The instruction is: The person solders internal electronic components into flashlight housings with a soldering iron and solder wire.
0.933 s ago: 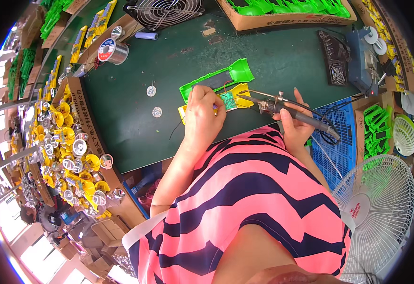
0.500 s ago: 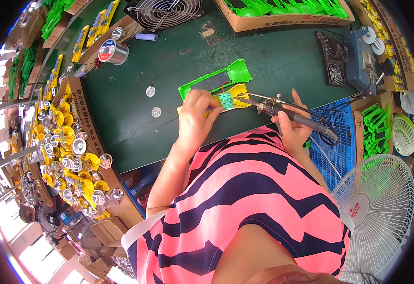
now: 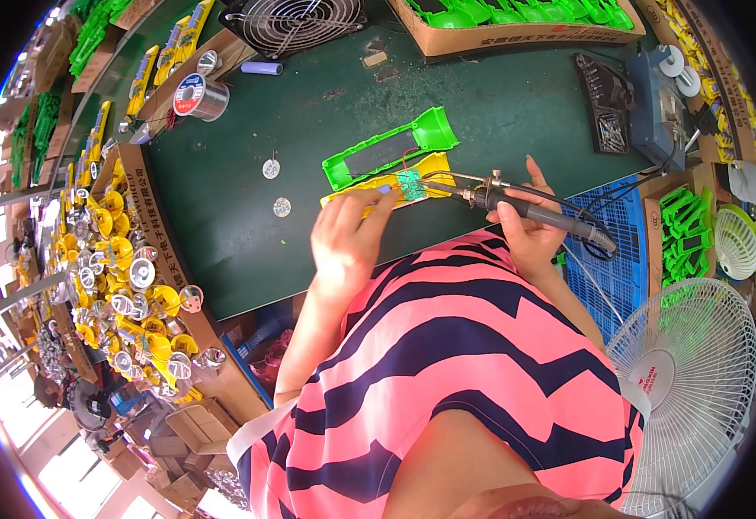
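My right hand (image 3: pixel 527 242) grips a soldering iron (image 3: pixel 560 221) by its dark handle, with a thin metal feed tube along the top. The iron's tip points left, at the green circuit board (image 3: pixel 410 184) in a yellow plastic shell (image 3: pixel 437 168). My left hand (image 3: pixel 345 238) is closed on the near-left part of that shell, thumb and fingers bent together; whether a wire is pinched between them cannot be made out. Just beyond lies a green plastic shell (image 3: pixel 435 130) with a dark panel inside. A red wire (image 3: pixel 407 157) runs between the two shells.
Two round pale tags (image 3: pixel 282 207) lie left of the shells. Farther back are a solder spool (image 3: pixel 201 97), a black square fan (image 3: pixel 296 24) and a carton (image 3: pixel 516 39) of green shells. A blue soldering unit (image 3: pixel 655 104) stands right; yellow lamp parts (image 3: pixel 136 285) fill a box left.
My left hand has drawn back a little toward me and to the left, uncovering more of the yellow shell. The soldering iron has shifted slightly, its tip now nearer the circuit board.
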Action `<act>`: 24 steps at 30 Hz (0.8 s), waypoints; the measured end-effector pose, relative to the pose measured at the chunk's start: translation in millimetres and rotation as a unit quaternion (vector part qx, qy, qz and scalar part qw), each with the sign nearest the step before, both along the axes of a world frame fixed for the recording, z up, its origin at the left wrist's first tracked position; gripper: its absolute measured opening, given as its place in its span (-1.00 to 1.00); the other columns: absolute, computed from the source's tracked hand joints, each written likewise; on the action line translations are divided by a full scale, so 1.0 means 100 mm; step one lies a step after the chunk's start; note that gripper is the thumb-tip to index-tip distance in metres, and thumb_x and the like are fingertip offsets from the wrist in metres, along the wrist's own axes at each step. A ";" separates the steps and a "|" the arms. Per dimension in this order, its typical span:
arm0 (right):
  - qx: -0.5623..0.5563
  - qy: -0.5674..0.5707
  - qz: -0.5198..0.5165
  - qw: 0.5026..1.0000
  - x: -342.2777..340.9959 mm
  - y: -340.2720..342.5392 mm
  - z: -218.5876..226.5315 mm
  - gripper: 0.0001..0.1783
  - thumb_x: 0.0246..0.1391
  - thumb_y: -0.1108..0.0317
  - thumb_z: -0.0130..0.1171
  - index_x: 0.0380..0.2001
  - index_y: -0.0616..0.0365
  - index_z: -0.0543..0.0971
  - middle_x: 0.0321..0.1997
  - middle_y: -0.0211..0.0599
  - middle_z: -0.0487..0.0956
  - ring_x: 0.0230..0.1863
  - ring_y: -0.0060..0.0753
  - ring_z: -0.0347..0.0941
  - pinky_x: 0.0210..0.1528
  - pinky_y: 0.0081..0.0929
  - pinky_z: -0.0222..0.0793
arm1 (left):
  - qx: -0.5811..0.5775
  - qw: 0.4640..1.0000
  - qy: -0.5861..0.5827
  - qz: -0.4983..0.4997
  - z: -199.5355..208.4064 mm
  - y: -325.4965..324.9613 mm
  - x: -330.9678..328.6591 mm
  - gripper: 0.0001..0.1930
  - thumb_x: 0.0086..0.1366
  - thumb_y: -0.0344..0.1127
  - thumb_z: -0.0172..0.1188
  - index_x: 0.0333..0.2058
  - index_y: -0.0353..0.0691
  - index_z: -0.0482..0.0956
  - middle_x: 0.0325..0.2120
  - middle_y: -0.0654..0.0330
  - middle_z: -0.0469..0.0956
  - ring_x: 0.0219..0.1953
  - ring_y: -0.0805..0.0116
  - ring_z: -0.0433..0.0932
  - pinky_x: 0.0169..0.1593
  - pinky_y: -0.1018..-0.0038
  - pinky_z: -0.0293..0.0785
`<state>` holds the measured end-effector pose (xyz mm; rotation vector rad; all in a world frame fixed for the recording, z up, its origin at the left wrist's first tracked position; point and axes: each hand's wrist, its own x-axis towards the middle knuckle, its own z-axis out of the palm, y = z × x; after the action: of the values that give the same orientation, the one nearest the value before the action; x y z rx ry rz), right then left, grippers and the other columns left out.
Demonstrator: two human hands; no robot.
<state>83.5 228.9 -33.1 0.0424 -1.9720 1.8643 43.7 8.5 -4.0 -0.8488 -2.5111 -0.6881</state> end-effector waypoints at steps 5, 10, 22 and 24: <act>-0.002 -0.024 -0.010 1.000 0.04 0.03 -0.01 -0.82 -0.17 0.55 0.16 -0.39 0.26 0.47 -0.67 -0.37 0.53 -0.53 -0.63 0.46 0.26 -0.11 -0.24 | 0.042 0.998 -0.036 -0.002 -0.16 0.15 0.00 -0.78 -0.15 -0.54 0.21 -0.42 -0.19 0.56 -0.53 0.23 0.45 -0.51 0.29 0.45 -0.45 0.45 0.37; 0.009 -0.021 -0.010 1.000 0.03 0.04 -0.02 -0.82 -0.17 0.54 0.16 -0.40 0.25 0.47 -0.69 -0.40 0.52 -0.53 -0.64 0.45 0.26 -0.11 -0.23 | -0.035 0.999 -0.038 -0.003 -0.07 0.19 0.00 -0.80 -0.16 -0.51 0.21 -0.44 -0.20 0.56 -0.56 0.25 0.41 -0.56 0.33 0.42 -0.49 0.46 0.37; -0.013 -0.042 0.004 0.999 0.01 0.00 -0.03 -0.83 -0.18 0.54 0.17 -0.41 0.23 0.46 -0.71 -0.42 0.51 -0.56 -0.64 0.46 0.26 -0.14 -0.20 | -0.043 0.996 -0.081 -0.023 -0.02 0.16 -0.09 -0.85 -0.10 -0.46 0.23 -0.47 -0.12 0.58 -0.63 0.28 0.33 -0.62 0.37 0.40 -0.56 0.47 0.34; -0.011 -0.040 0.001 0.999 0.00 -0.02 -0.03 -0.82 -0.18 0.54 0.17 -0.41 0.24 0.46 -0.71 -0.42 0.51 -0.57 -0.64 0.47 0.26 -0.15 -0.20 | -0.045 0.995 -0.081 -0.023 -0.01 0.17 -0.10 -0.85 -0.10 -0.45 0.23 -0.47 -0.12 0.58 -0.63 0.28 0.33 -0.62 0.37 0.40 -0.56 0.47 0.33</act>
<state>83.9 226.5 -36.2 -0.0378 -2.0045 1.9171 34.1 25.4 -4.8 -0.9182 -2.6934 -0.6880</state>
